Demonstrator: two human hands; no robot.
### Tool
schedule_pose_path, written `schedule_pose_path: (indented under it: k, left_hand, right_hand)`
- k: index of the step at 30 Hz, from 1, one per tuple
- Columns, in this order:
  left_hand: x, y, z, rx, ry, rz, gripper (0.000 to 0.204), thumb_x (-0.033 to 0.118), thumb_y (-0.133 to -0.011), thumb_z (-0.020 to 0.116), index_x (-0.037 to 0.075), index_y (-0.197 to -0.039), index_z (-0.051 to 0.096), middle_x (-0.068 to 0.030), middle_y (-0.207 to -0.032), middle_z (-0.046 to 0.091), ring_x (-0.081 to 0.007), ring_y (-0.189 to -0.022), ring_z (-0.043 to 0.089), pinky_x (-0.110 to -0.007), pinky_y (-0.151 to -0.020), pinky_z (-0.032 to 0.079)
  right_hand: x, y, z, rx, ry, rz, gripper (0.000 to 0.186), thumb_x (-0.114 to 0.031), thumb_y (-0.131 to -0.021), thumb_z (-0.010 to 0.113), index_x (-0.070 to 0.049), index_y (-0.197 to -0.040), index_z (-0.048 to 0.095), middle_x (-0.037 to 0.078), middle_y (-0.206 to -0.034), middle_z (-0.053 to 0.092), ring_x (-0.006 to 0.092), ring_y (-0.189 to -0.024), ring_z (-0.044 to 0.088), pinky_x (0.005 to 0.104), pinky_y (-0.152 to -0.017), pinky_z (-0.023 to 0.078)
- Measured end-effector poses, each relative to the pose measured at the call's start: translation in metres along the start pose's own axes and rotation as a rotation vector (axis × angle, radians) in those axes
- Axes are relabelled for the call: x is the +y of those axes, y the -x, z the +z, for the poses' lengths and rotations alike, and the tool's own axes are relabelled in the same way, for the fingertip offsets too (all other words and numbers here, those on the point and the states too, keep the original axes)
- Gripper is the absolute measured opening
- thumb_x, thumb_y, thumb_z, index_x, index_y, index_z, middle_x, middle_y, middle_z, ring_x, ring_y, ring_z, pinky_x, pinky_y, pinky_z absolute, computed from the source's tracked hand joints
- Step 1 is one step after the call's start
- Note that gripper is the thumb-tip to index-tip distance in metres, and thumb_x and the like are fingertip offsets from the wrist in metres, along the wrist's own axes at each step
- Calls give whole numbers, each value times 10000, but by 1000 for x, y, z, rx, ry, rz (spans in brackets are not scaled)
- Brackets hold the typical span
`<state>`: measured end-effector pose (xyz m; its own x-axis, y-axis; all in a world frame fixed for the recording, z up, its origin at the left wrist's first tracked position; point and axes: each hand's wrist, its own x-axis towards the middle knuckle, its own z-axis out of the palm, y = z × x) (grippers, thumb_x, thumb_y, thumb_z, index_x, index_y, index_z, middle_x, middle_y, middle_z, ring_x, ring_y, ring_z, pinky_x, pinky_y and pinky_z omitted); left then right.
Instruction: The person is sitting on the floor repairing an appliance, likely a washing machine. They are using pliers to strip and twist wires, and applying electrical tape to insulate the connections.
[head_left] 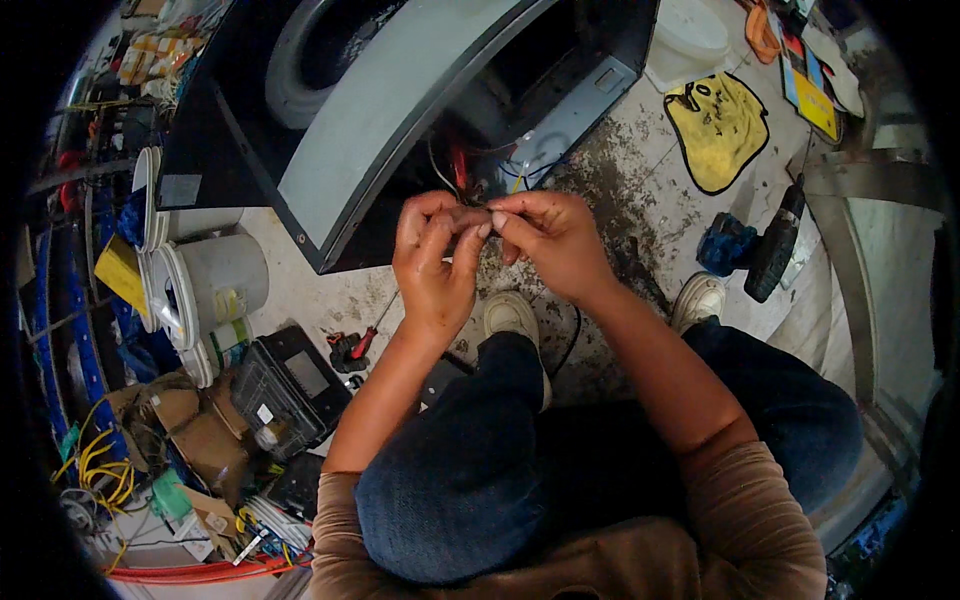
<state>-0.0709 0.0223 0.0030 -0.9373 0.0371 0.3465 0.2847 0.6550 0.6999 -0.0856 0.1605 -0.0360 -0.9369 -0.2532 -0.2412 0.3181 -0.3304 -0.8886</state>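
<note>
Head view: both forearms come up from the lower edge, bare below brown short sleeves, converging so the hands meet at ctr, just in front of the open black-and-grey metal cabinet w/ curved front panel [385, 120]. L hand [437, 262]: wrist below, back of hand turned left, fingers curled over to the R, thumb up to meet them; tips closed in a pinch. R hand [556, 240]: forearm slants up-left, index bent over, thumb laid along under it, tips also closed, pointing left & right beside the L fingertips. What's btwn the tips is too small/hidden to tell.

Nearest things: thin pale wire [433, 158], running down inside the cabinet opening to just above the L fingers, & red wire bundle [459, 165] behind the hands, also in the opening; can't tell if either is touched.

On floor: red-and-black screwdriver [372, 332] left of L forearm; black-and-blue cordless drill [772, 245], well right of R hand; yellow cloth w/ black edging [717, 130] above it.
</note>
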Motion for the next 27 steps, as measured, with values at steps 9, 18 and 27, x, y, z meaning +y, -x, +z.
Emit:
schedule_pose_path:
  k: [9, 18, 27]
  left_hand:
    - [-4, -3, 4, 6, 107, -44, 127, -29, -716, 686, 7, -834, 656, -109, -934, 553, -216, -846, 548, -306, -741, 453]
    - [11, -10, -5, -114, -164, 74, 196, -41, -727, 689, 10, -914, 656, -133, -1046, 573, -232, -954, 583, -326, -759, 503]
    - [8, -13, -8, -156, -233, 141, 179, -30, -712, 700, 31, -874, 655, -96, -938, 602, -244, -821, 618, -317, -684, 505]
  right_hand:
    - [2, -5, -11, -134, -49, -52, 139, -74, -851, 627, 39, -931, 619, 37, -738, 604, 83, -579, 568, 239, -514, 479]
    - [3, -13, -21, -198, 19, -96, 108, -42, -839, 624, 54, -885, 611, 70, -840, 588, 105, -620, 583, 250, -543, 486]
    - [0, -12, -24, -245, 115, -76, 71, 27, -847, 598, 60, -909, 591, 70, -985, 562, 107, -759, 574, 235, -605, 497]
